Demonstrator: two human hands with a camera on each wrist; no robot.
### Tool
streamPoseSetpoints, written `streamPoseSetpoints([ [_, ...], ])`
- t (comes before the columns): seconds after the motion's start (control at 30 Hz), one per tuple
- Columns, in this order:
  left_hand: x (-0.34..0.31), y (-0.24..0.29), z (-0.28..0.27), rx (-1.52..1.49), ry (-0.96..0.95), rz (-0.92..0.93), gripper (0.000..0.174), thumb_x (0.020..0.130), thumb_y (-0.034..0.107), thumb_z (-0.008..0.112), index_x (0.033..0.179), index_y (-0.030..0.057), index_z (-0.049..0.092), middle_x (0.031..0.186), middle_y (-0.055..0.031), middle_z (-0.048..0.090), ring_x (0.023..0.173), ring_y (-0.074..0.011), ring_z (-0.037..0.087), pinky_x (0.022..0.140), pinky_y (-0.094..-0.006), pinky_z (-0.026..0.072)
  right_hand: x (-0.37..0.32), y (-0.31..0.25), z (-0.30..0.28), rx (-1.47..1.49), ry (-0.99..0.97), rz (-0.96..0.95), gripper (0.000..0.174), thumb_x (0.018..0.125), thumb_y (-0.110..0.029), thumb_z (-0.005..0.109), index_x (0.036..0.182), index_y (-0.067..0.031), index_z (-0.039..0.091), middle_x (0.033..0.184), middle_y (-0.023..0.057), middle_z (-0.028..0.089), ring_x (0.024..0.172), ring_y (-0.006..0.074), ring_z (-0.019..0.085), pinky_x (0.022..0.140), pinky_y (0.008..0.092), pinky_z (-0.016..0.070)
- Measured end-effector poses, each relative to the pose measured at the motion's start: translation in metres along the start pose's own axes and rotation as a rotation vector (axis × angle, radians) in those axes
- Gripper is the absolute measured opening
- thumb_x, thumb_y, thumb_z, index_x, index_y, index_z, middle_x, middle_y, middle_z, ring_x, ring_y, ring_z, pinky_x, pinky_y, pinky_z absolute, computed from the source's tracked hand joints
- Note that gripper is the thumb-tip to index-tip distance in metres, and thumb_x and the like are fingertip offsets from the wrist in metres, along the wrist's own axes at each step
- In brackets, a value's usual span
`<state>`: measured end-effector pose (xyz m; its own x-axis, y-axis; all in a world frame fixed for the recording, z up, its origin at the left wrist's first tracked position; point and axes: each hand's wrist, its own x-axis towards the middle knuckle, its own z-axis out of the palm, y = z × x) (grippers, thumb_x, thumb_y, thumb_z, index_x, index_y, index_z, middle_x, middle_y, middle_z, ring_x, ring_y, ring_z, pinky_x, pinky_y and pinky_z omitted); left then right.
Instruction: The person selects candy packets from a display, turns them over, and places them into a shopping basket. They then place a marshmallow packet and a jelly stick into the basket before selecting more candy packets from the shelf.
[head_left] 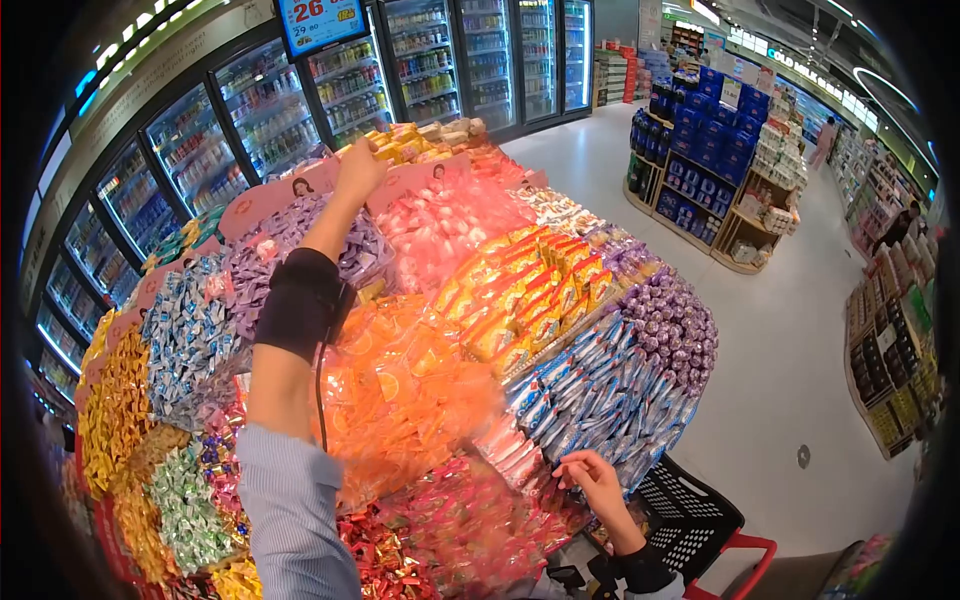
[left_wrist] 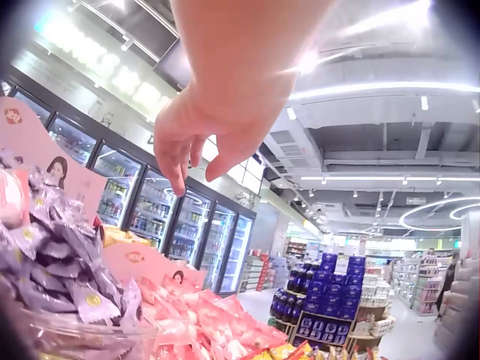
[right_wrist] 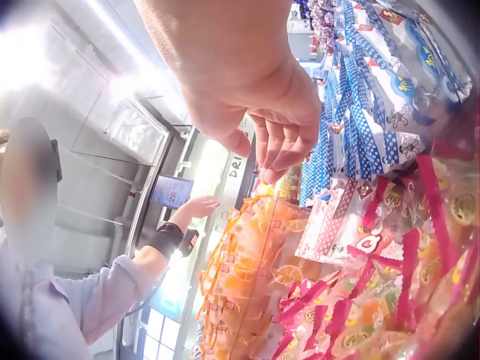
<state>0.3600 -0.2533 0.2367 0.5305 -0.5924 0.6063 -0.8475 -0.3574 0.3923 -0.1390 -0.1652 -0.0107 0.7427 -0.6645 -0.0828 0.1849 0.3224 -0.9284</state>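
Stretched over the far side of a candy display, my left hand [head_left: 362, 172] hangs above the pink divider board [head_left: 415, 185], between purple-wrapped candies [head_left: 330, 225] and pink-wrapped candies [head_left: 440, 225]. Its fingers droop loosely with nothing between them in the left wrist view. My right hand [head_left: 597, 485] hovers low at the near right, its relaxed fingers over pink-and-white wrapped sticks [head_left: 510, 452] and beside blue-and-white wrapped sticks [head_left: 590, 390]. Nothing shows in its grasp in the right wrist view. Orange-wrapped candies [head_left: 400, 390] fill the middle between the two arms.
A black shopping basket [head_left: 685, 510] with a red handle stands at the near right. Yellow packets [head_left: 520, 290] and purple round candies [head_left: 675, 330] fill the right side. Drink fridges [head_left: 270, 110] line the back. A blue-packed shelf island [head_left: 700, 150] stands across the aisle.
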Motion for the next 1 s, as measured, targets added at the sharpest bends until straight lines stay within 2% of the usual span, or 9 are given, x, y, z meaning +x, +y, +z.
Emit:
streamPoseSetpoints([
  [0.13,-0.038,0.026,-0.047,-0.210,-0.087,0.019,0.028,0.070,0.014,0.058,0.093,-0.0006,0.052,0.081,-0.0125,0.060,0.076,-0.0207,0.059,0.067,-0.0299,0.0458,-0.007,0.002,0.010,-0.043,-0.028,0.015,0.017,0.087,-0.011,0.047,0.100,-0.0009,0.051,0.085,0.0075,0.059,0.070,0.0106,0.055,0.064,0.0222,0.0435],
  [0.37,-0.060,-0.046,-0.105,-0.058,0.050,-0.003,0.024,0.069,0.014,0.058,0.087,-0.0014,0.056,0.081,-0.0139,0.061,0.076,-0.0239,0.059,0.068,-0.0325,0.0459,-0.021,0.002,0.028,-0.073,-0.036,0.024,0.016,0.086,-0.008,0.048,0.099,0.0005,0.051,0.083,0.0088,0.060,0.067,0.0109,0.055,0.061,0.0218,0.0436],
  [0.47,-0.073,-0.065,-0.117,-0.021,0.015,0.014,0.022,0.068,0.012,0.057,0.086,-0.0001,0.057,0.081,-0.0142,0.061,0.078,-0.0250,0.059,0.068,-0.0338,0.0457,-0.023,0.005,0.032,-0.086,-0.048,-0.012,0.015,0.086,-0.008,0.048,0.098,0.0012,0.051,0.082,0.0097,0.059,0.067,0.0114,0.055,0.061,0.0222,0.0439],
  [0.6,-0.084,-0.100,-0.103,0.209,-0.105,-0.084,0.031,0.064,0.024,0.061,0.087,0.0040,0.056,0.080,-0.0144,0.061,0.078,-0.0290,0.059,0.070,-0.0395,0.0443,-0.022,0.008,0.040,-0.085,-0.064,-0.012,0.015,0.086,-0.008,0.048,0.097,0.0006,0.051,0.083,0.0095,0.060,0.067,0.0114,0.055,0.061,0.0224,0.0445],
  [0.73,-0.098,-0.094,-0.091,0.269,-0.192,-0.237,0.043,0.064,0.033,0.062,0.086,-0.0029,0.055,0.081,-0.0191,0.061,0.081,-0.0313,0.060,0.071,-0.0421,0.0440,-0.020,0.007,0.046,-0.108,-0.059,0.017,0.014,0.086,-0.008,0.048,0.097,-0.0010,0.051,0.083,0.0090,0.060,0.067,0.0111,0.056,0.060,0.0219,0.0448],
  [0.77,-0.098,-0.095,-0.087,0.240,-0.172,-0.191,0.045,0.063,0.032,0.063,0.085,-0.0063,0.055,0.083,-0.0215,0.060,0.083,-0.0323,0.059,0.071,-0.0409,0.0448,-0.019,0.007,0.048,-0.116,-0.059,0.024,0.014,0.086,-0.008,0.048,0.098,-0.0013,0.051,0.083,0.0089,0.060,0.068,0.0111,0.056,0.060,0.0218,0.0448],
  [0.87,-0.099,-0.096,-0.077,0.229,-0.200,-0.215,0.056,0.058,0.030,0.068,0.098,-0.0047,0.050,0.083,-0.0208,0.060,0.079,-0.0298,0.060,0.068,-0.0349,0.0462,-0.016,0.009,0.049,-0.127,-0.059,0.033,0.014,0.086,-0.008,0.048,0.098,-0.0017,0.051,0.083,0.0089,0.060,0.068,0.0114,0.056,0.060,0.0220,0.0449],
  [0.9,-0.096,-0.106,-0.068,0.236,-0.130,-0.176,0.053,0.056,0.029,0.068,0.095,-0.0038,0.054,0.080,-0.0195,0.060,0.077,-0.0291,0.061,0.066,-0.0335,0.0469,-0.015,0.009,0.049,-0.128,-0.059,0.036,0.014,0.086,-0.008,0.048,0.098,-0.0018,0.051,0.083,0.0089,0.060,0.068,0.0116,0.056,0.060,0.0222,0.0450],
  [1.0,-0.089,-0.105,-0.072,0.181,-0.342,-0.264,0.046,0.055,0.029,0.068,0.087,-0.0018,0.058,0.075,-0.0168,0.061,0.075,-0.0278,0.061,0.065,-0.0323,0.0472,-0.015,0.007,0.053,-0.130,-0.064,0.015,0.013,0.086,-0.008,0.048,0.098,-0.0019,0.051,0.083,0.0085,0.060,0.069,0.0121,0.056,0.061,0.0230,0.0451],
])
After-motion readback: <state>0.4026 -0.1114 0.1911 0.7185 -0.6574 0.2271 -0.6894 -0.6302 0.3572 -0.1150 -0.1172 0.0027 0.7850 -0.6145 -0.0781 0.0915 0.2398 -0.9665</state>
